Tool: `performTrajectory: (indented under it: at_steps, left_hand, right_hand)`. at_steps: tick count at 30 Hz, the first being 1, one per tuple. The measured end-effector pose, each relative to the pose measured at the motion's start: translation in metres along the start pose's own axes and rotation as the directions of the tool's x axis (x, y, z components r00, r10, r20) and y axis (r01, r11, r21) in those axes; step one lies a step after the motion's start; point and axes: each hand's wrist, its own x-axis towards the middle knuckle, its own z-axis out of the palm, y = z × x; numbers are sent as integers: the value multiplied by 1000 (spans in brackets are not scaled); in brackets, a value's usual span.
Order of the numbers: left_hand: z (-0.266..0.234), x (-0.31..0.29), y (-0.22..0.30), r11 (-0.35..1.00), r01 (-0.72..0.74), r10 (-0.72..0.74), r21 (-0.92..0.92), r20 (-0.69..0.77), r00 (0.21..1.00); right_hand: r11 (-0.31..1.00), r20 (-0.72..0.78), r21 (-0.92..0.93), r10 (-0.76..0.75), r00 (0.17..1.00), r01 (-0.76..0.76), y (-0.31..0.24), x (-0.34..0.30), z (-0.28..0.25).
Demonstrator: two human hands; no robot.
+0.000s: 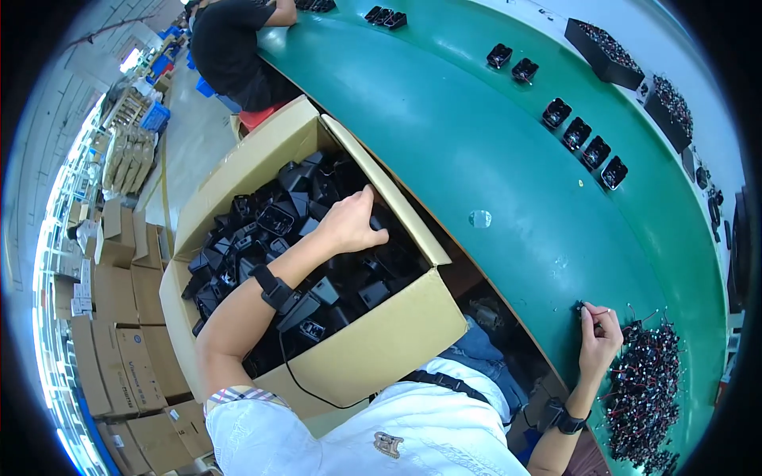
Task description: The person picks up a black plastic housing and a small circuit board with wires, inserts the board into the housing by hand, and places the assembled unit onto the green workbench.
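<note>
My left hand [353, 224] reaches down into an open cardboard box [397, 333] filled with black plastic housings [274, 220]. Its thumb stands apart from the fingers, whose tips are partly hidden; I see nothing gripped in it. Over the green table [508, 262], my right hand [601, 337] is closed in a pinch on a small black wired part [580, 305]. Just right of that hand lies a large heap of similar small black parts with red wires [644, 389].
Several black housings [577, 133] stand spaced along the table's far side. Dark bins of small parts [605, 54] line the back edge. A clear round piece [479, 219] lies mid-table. A person in black [230, 55] sits at far left. Cartons [131, 357] are stacked on the left.
</note>
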Motion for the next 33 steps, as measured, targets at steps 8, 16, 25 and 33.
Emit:
performTrajectory:
  at_steps: [8,16,25,33]
  left_hand:
    - [-21,-17,-9,999,-49,50,11,-312,949]
    - [-70,-43,19,908,132,-207,-398,-151,967]
    - [-31,7,255,30,-140,378,-990,-118,918]
    - [-35,21,345,306,-18,588,-952,174,790]
  right_hand:
    - [997,-4,67,28,1000,-28,2,-3,-7]
    - [956,-56,294,29,998,-11,-4,-12,-14]
    - [738,-201,600,-235,951,309,-124,-3,13]
    - [910,-503,211,-213,838,358,-81,-5,-43]
